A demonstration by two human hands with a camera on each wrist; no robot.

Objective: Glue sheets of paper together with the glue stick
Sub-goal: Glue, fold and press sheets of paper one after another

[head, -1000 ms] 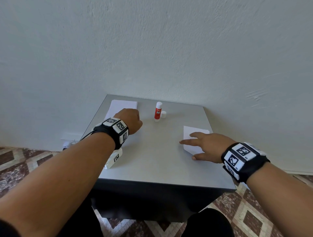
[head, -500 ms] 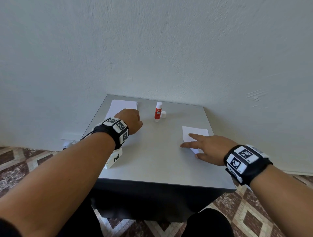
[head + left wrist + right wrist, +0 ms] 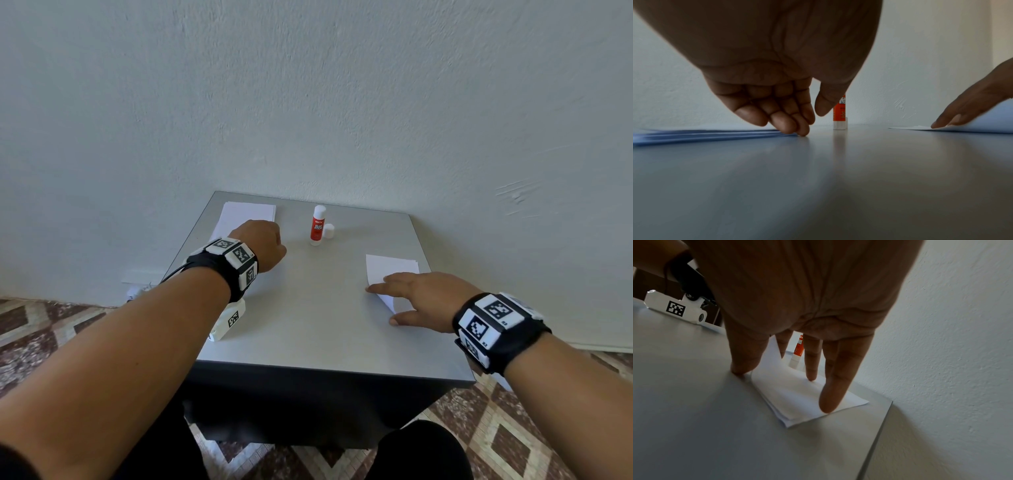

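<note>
The right hand (image 3: 421, 298) lay spread, fingers flat on the glued sheets (image 3: 807, 402), thumb at their lifted near edge. The left hand (image 3: 262, 245), fingers curled, touched the paper stack's (image 3: 248, 214) corner. Between the hands, farther off, stood the uncapped glue stick (image 3: 318, 226). Thin and limp, a sheet was probably best peeled at a corner.

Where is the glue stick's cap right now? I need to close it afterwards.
In the head view the cap stands on the table just right of the upright glue stick, near the back edge by the wall.
</note>
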